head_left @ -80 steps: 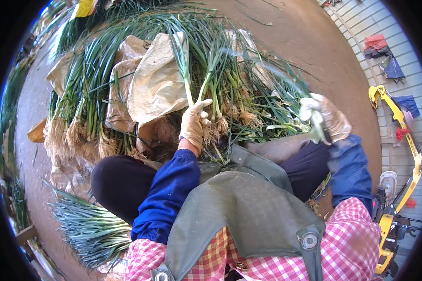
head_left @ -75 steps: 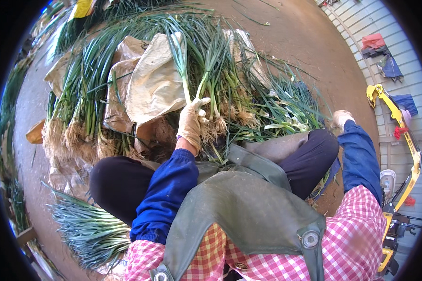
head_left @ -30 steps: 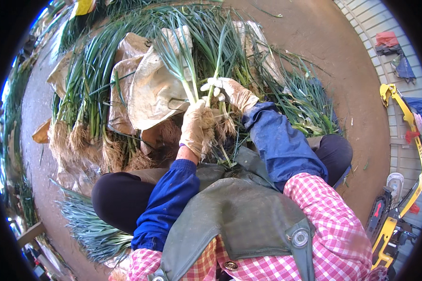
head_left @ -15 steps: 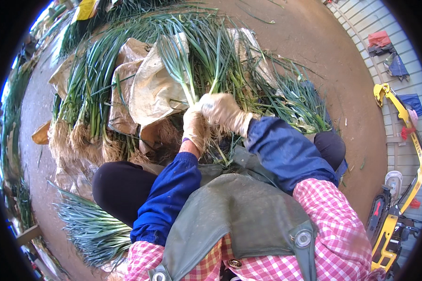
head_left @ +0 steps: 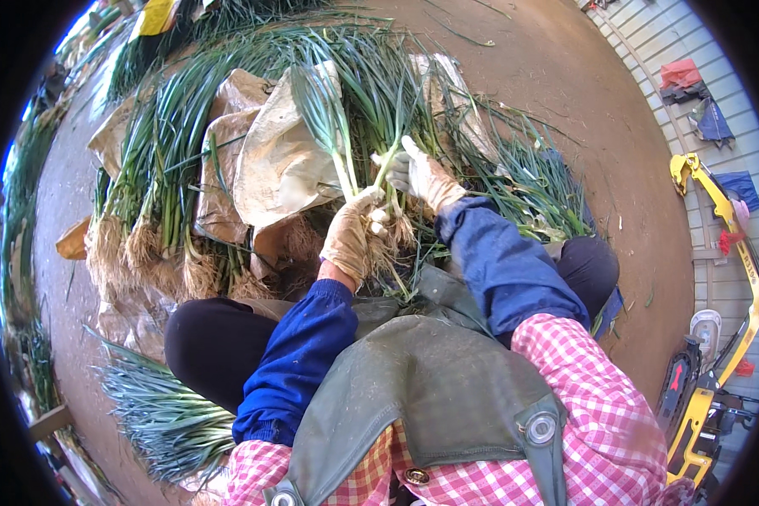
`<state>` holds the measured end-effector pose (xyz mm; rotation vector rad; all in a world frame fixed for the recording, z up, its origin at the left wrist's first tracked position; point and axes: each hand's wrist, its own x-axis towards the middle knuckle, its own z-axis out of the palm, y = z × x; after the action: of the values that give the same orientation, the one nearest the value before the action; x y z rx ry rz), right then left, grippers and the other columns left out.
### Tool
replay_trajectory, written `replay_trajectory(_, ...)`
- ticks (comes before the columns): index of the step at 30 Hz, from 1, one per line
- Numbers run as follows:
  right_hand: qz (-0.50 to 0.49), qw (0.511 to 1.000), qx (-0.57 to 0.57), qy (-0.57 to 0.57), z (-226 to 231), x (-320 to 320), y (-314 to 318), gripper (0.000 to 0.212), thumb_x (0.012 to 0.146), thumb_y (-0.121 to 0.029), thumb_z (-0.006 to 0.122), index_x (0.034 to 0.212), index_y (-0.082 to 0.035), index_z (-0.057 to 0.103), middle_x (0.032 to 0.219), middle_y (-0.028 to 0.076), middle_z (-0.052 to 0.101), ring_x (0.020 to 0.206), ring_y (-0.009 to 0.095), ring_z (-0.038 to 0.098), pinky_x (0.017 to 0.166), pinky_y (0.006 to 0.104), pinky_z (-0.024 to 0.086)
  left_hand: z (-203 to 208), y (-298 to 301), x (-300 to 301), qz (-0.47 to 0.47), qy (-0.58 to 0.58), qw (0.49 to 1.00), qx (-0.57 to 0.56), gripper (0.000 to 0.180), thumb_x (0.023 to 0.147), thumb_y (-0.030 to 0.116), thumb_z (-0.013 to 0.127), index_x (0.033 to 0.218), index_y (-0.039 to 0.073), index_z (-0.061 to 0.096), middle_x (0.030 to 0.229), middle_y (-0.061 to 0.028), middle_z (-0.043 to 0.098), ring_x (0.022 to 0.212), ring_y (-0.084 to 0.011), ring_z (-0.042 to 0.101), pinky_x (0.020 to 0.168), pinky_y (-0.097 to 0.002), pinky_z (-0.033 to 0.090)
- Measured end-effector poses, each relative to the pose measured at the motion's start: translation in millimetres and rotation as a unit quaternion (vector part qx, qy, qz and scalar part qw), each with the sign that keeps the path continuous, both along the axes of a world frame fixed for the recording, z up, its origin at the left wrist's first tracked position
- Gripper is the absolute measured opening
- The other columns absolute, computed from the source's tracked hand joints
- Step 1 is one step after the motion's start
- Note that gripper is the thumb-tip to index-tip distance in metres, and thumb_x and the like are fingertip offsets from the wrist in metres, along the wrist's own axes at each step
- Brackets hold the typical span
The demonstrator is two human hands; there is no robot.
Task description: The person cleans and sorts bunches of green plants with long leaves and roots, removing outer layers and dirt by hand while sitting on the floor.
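My left hand (head_left: pixel 348 236), in a cream work glove, is closed round the lower stems of a few green onions (head_left: pixel 346 164). Their pale bulbs (head_left: pixel 379 221) and stringy roots show beside its fingers, and the leaves fan upward. To the right of these stems, my right hand (head_left: pixel 430 179), gloved too, holds its thumb raised and apart from the fingers. Those fingers reach behind one stalk; whether they touch it I cannot tell. Just beyond both hands lies a thick heap of green onions (head_left: pixel 371 84).
A dirty cream sack (head_left: pixel 282 160) lies left of my hands, beside bundled onions with long roots (head_left: pixel 148 244). Trimmed onions (head_left: pixel 164 405) are piled by my left knee. Loose leaves (head_left: pixel 540 190) lie at right on the brown floor (head_left: pixel 649 244). A yellow toy-like excavator arm (head_left: pixel 755 278) shows far right.
My right hand has come away from the left one, moving slightly up and right, and its fingers have spread. The left hand keeps its hold, with white bulbs now showing.
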<state>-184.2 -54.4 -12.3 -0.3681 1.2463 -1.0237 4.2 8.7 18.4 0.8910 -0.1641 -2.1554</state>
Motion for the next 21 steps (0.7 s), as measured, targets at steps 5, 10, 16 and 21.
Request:
replay_trajectory(5,0.027,0.994,-0.086,0.058,-21.9,15.6,-32.0,0.037,0.093,-0.040,0.054,0.090,-0.007,0.070,0.078,0.004,0.069,0.067,0.012,0.060,0.062,0.0247,0.049,-4.0,4.0,-9.1,-0.072,0.043,0.996,-0.015,0.024,0.093,0.020,0.055,0.103,-0.002,0.058,0.080,-0.0160,0.066,0.064,-0.0258,0.066,0.059,-0.0341,0.057)
replay_trajectory(10,0.133,0.695,-0.149,0.690,-19.0,38.4,-32.2,0.041,0.088,-0.051,0.054,0.088,-0.011,0.066,0.080,0.016,0.066,0.076,0.036,0.062,0.070,0.0435,0.048,-28.1,-0.3,-15.4,-0.059,0.045,0.997,0.028,0.013,0.090,0.014,0.058,0.095,0.002,0.060,0.069,-0.0103,0.063,0.052,-0.0203,0.060,0.046,-0.0294,0.051)
replay_trajectory(16,0.223,0.785,-0.196,0.544,4.1,29.0,-5.0,0.034,0.093,-0.039,0.053,0.087,-0.008,0.066,0.074,0.009,0.067,0.067,0.023,0.064,0.056,0.0341,0.047,-19.8,-5.0,-19.4,-0.019,-0.021,0.999,0.043,0.007,0.088,0.013,0.060,0.092,0.007,0.060,0.063,-0.0008,0.059,0.042,-0.0114,0.051,0.037,-0.0210,0.043)
replay_trajectory(21,0.279,0.948,-0.150,-0.012,77.1,12.2,40.1,0.019,0.091,-0.025,0.059,0.083,-0.008,0.057,0.072,0.000,0.057,0.048,0.005,0.048,0.039,0.0154,0.035,-45.0,-13.3,-2.6,0.075,0.074,0.994,-0.030,0.020,0.093,0.025,0.058,0.097,0.006,0.059,0.064,-0.0001,0.057,0.048,-0.0094,0.052,0.043,-0.0201,0.045)
